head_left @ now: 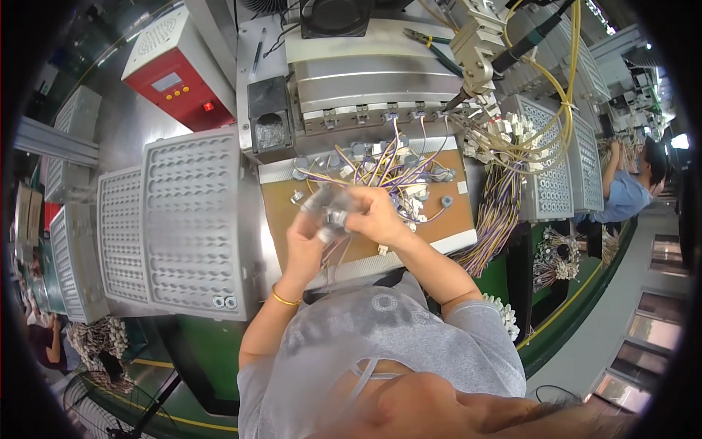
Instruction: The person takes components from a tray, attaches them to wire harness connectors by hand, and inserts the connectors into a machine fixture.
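Note:
My two hands meet above a brown work board (289, 249), in front of a loose pile of wire leads (384, 164) with yellow, white and purple strands. In my right hand (379, 216), thumb and fingers pinch a small whitish connector (336, 217). Thin wires appear to hang below it, but motion blurs them. My left hand (307, 228) comes up against the same piece from the other side. Its fingertips, which look covered in pale grey, are too smeared to show their grip. Small grey round parts (446, 200) and white connectors (417, 192) lie among the leads.
Behind the board stands a metal fixture (373, 80) with clips holding some leads. Grey moulded trays (194, 219) stand at left, near a red-and-white control box (183, 73). Bundled wires (497, 212) hang at right. Pliers (435, 51) lie at the back; another person (629, 179) sits far right.

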`<action>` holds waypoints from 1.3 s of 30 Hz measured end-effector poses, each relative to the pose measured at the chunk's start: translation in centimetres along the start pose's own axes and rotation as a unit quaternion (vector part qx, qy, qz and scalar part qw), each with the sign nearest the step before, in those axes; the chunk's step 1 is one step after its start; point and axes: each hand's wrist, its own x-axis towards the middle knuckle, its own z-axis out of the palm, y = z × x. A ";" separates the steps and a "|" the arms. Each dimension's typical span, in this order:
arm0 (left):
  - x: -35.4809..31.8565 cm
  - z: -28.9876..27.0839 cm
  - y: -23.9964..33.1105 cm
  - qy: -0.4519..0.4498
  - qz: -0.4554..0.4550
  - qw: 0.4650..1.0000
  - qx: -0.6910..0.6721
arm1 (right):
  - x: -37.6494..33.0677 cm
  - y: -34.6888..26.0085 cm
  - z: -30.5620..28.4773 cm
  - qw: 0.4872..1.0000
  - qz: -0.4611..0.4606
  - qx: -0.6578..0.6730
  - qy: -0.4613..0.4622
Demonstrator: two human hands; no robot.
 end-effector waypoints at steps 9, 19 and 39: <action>1.7 -2.4 -5.4 -0.037 0.194 0.843 0.500 | -1.5 -2.5 4.5 0.905 -0.269 -0.312 -0.105; 2.1 -0.2 -4.6 -0.049 0.334 0.654 0.677 | -3.0 2.6 -18.8 0.808 -0.251 0.199 0.494; 0.7 -6.0 3.7 0.141 0.141 0.829 0.522 | 2.2 2.7 -21.2 0.863 -0.211 0.153 0.434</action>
